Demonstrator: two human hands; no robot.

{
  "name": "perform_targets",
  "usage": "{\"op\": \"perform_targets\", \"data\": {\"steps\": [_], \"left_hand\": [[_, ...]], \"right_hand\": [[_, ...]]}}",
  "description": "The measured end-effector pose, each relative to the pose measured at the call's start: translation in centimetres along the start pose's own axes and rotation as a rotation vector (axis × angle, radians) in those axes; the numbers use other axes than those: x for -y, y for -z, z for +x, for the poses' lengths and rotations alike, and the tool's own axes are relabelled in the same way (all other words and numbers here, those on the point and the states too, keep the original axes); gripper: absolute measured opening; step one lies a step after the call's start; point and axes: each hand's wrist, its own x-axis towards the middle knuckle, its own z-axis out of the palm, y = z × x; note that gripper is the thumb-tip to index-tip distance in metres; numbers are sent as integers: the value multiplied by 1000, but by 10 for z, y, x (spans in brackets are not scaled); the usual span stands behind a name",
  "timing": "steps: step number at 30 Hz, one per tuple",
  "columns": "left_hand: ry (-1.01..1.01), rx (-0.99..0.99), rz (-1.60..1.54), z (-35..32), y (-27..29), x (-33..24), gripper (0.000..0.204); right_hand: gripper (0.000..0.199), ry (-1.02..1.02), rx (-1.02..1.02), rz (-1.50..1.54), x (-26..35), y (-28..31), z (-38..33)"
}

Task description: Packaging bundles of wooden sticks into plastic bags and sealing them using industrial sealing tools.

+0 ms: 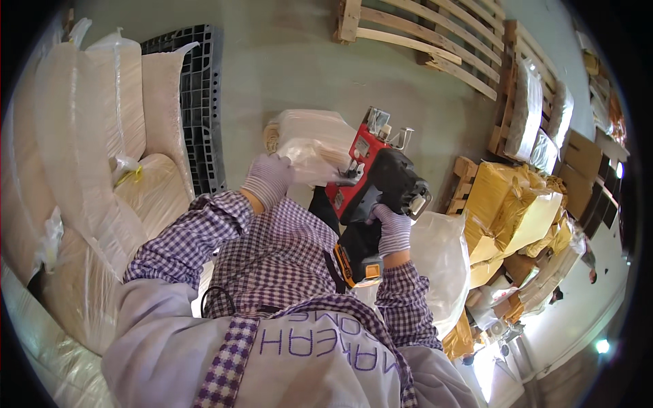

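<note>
My right hand, in a striped glove, is wrapped round the handle of a red and black cordless machine. It looks like a portable bag sewing machine, with a metal plate and hook at its far end and a yellow and black battery at its lower end. In front of me stands a clear plastic bag with pale tan contents. My left hand, gloved alike, is closed on the bag's near edge. The machine's red side lies against the bag's right edge; the exact contact is hidden.
Large wrapped tan sacks are stacked at the left beside a black plastic pallet. Wooden pallets lie at the far right. Yellow-wrapped bundles and a translucent bag stand to my right. A person appears at the right rim.
</note>
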Motion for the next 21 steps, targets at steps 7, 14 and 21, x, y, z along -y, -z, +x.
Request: {"op": "perform_targets", "data": {"steps": [7, 14, 21], "left_hand": [[-193, -179, -301, -17, -8, 10, 17], [-304, -410, -731, -11, -15, 56, 20], [27, -416, -721, 50, -155, 93, 39]], "right_hand": [[20, -24, 89, -166, 1, -37, -3], [21, -103, 136, -82, 18, -78, -12], [25, -242, 319, -63, 32, -119, -4]]}}
